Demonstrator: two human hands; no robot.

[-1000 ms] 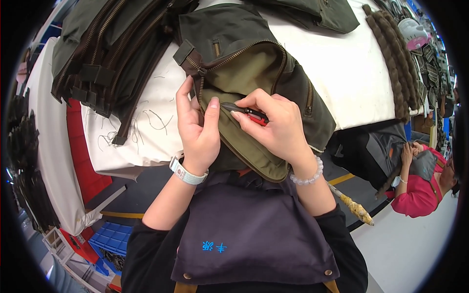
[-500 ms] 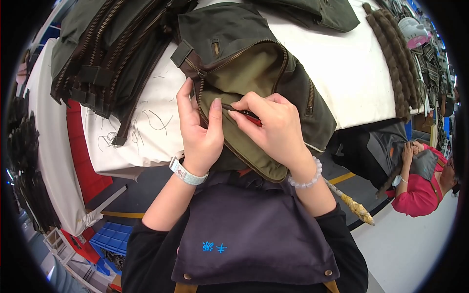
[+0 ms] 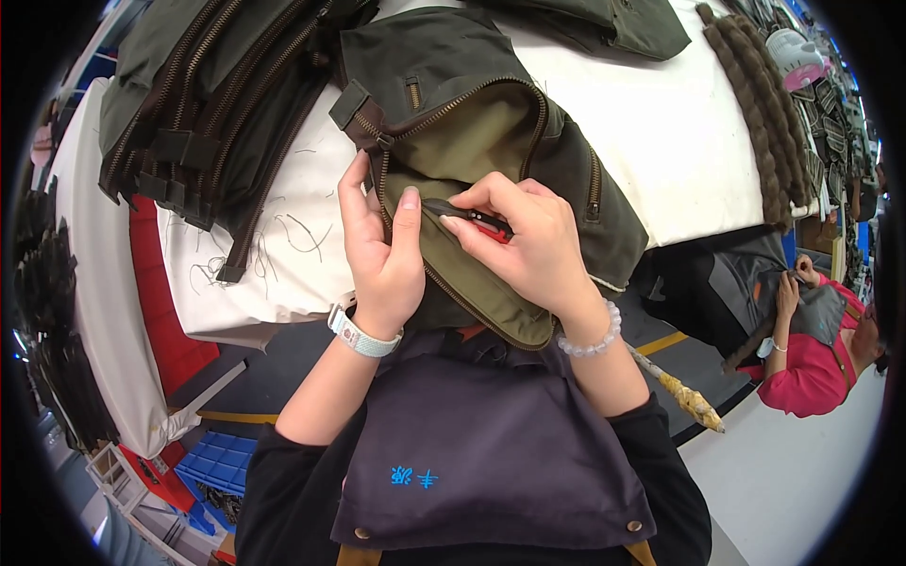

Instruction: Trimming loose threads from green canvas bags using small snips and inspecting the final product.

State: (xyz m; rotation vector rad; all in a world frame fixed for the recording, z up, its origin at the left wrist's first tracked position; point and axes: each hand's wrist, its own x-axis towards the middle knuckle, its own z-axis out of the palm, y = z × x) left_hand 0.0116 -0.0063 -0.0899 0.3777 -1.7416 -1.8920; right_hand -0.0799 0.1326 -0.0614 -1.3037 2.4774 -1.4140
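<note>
A dark green bag (image 3: 429, 49) with an olive lining and a brass zip lies unzipped and spread across the table's near edge. My left hand (image 3: 385, 259) grips its zipped left edge, the thumb over the lining and the fingers partly hidden behind the edge. Between the thumb and fingers of my right hand (image 3: 528, 236) is a small black and red tool that looks like thread snips (image 3: 486, 224). Its dark tip lies over the lining, close to my left thumb. Short zips are set into the bag's outer panels.
More dark green zipped bags (image 3: 156, 104) are heaped at the left on the white-covered table (image 3: 698, 123). Loose threads (image 3: 300, 234) lie beside them. Brown furry strips (image 3: 755, 113) hang over the right side. A co-worker in pink (image 3: 807, 377) sits at the right.
My right hand has turned slightly, so more of the black and red snips shows. The bag has shifted a little left, while my left hand keeps its grip on the edge.
</note>
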